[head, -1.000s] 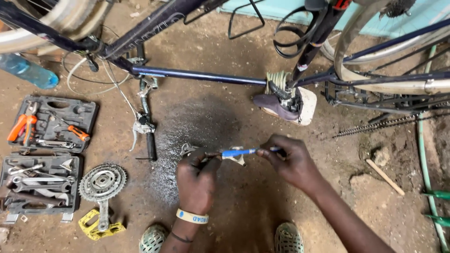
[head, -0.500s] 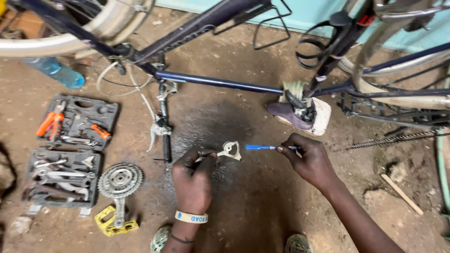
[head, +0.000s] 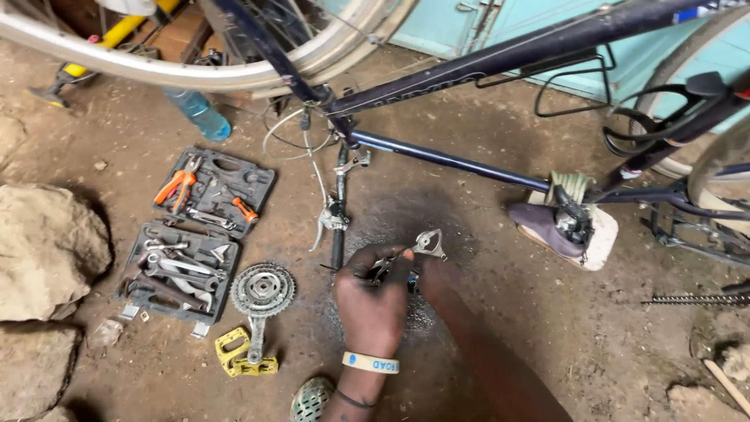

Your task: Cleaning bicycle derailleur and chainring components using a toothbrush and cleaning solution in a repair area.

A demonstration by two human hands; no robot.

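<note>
My left hand (head: 373, 301), with a white wristband, is closed on a small silver metal bike part (head: 429, 242) held just above the dirt floor. My right hand (head: 426, 275) is pressed against the left one from the right, blurred, its fingers closed at the part. The blue-handled screwdriver seen in it earlier is hidden between the hands. My right forearm runs off to the lower right. A handlebar with a brake lever (head: 336, 219) stands just left of my hands.
An upside-down dark blue bicycle frame (head: 469, 55) spans the top, its saddle (head: 547, 223) on a white block. An open tool case (head: 211, 187) with pliers and wrenches, a crankset (head: 262, 291) with a yellow pedal (head: 242, 355), rocks (head: 47, 250) and a blue bottle (head: 199, 113) lie left.
My hands have come together: the right hand with the blue screwdriver moved left onto the metal part. The view has shifted, so the tool case and rocks now show further right.
</note>
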